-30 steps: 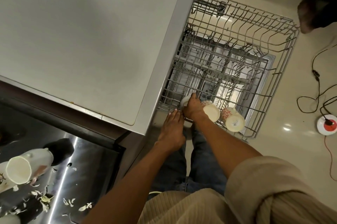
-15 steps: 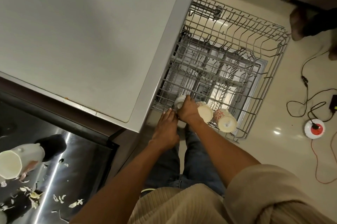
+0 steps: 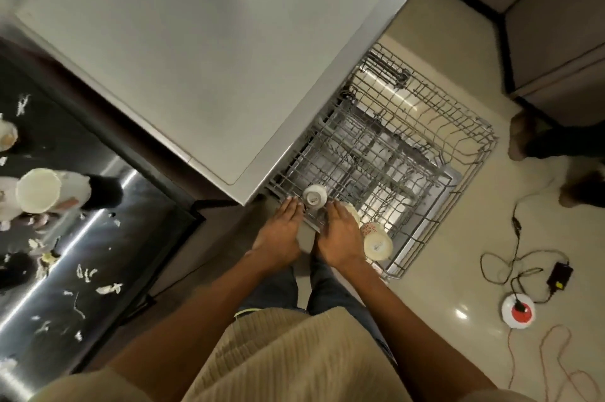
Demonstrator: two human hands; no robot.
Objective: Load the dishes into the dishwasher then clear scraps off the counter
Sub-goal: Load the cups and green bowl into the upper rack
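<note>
The dishwasher's wire rack [image 3: 458, 152] is pulled out over the floor. A small white cup [image 3: 315, 196] stands upside down at its near left corner. A patterned mug [image 3: 377, 241] lies upside down along the near edge, and a cream mug [image 3: 353, 211] peeks out from under my right hand. My left hand [image 3: 280, 231] rests flat at the rack's near edge, left of the small cup, fingers together, holding nothing. My right hand [image 3: 339, 236] lies flat beside it, over the cream mug, gripping nothing. On the dark counter [image 3: 108, 254] lie white scraps [image 3: 108, 288] and a white jug [image 3: 49, 190].
The grey worktop [image 3: 212, 51] covers the dishwasher's body. Cables [image 3: 517, 257], a black adapter [image 3: 560, 276] and a round white-and-red socket [image 3: 519, 310] lie on the tiled floor at right. Another person's feet [image 3: 523, 136] stand by the cabinet at the far right.
My right hand has let go of the small cup, which now stands alone in the rack. Both hands have drawn back to the rack's near edge. The view has tilted, showing more counter.
</note>
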